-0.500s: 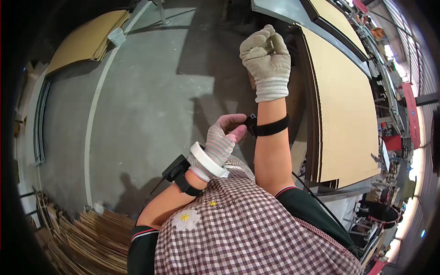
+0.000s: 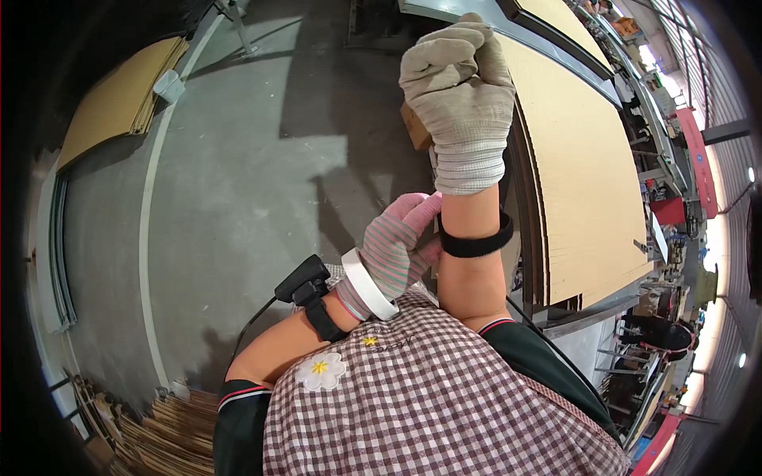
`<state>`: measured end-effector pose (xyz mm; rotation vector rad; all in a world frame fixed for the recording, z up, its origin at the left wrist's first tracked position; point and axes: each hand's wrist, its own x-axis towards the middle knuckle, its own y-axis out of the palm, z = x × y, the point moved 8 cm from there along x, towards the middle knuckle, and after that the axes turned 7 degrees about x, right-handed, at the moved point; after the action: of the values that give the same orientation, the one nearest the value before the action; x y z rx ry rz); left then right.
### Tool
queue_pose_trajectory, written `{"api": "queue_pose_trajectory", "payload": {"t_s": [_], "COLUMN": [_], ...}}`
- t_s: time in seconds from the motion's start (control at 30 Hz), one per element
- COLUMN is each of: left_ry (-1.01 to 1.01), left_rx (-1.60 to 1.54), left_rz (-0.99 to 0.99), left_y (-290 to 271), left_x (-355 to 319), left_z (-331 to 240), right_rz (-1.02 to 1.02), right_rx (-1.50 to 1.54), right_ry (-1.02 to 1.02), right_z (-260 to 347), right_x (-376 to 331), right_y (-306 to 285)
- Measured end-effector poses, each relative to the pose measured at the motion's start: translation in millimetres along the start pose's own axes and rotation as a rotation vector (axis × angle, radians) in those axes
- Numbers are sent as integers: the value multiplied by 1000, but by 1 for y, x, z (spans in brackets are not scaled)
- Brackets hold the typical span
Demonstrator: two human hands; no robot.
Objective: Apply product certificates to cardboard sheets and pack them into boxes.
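Note:
My left hand [image 2: 390, 244], in a pink-and-grey striped glove, reaches across to my right forearm. Its fingers and thumb close around the side of a black wrist strap [image 2: 476, 238]; the fingertips are hidden behind the forearm. My right hand [image 2: 460, 91], in a beige work glove with a white knit cuff, is raised with its fingers curled into a fist, and nothing shows in it. Around my left wrist sits a white ring [image 2: 367, 284], like a roll of tape. Below it a black device [image 2: 303, 278] is held by a second strap [image 2: 321, 319].
A stack of cardboard sheets [image 2: 579, 190] lies close by my right arm. More sheets [image 2: 119, 99] are at the far left, beside a white bucket [image 2: 168, 86]. Cardboard pieces [image 2: 167, 432] stand at the lower left. A brown box [image 2: 415, 127] is beyond my right wrist.
My right fist has come closer and its forearm has turned, so the strap's black block is hidden now. My left fingers have slid behind the forearm.

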<state>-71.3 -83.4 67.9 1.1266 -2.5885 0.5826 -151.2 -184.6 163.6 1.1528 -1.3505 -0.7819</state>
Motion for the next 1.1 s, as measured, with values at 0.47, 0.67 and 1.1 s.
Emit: {"api": "queue_pose_trajectory", "payload": {"t_s": [0.47, 0.67, 1.1], "left_ry": [290, -301, -607], "left_rx": [-157, -734, -1168], "left_rz": [-25, 249, 201], "left_y": [23, 51, 53], "left_x": [18, 7, 3], "left_z": [-17, 16, 50], "right_rz": [63, -10, -82], "right_rx": [-215, -206, -288], "right_ry": [-173, -427, -497], "right_z": [28, 56, 77], "right_x": [-41, -55, -67], "right_y": [41, 34, 15]}}
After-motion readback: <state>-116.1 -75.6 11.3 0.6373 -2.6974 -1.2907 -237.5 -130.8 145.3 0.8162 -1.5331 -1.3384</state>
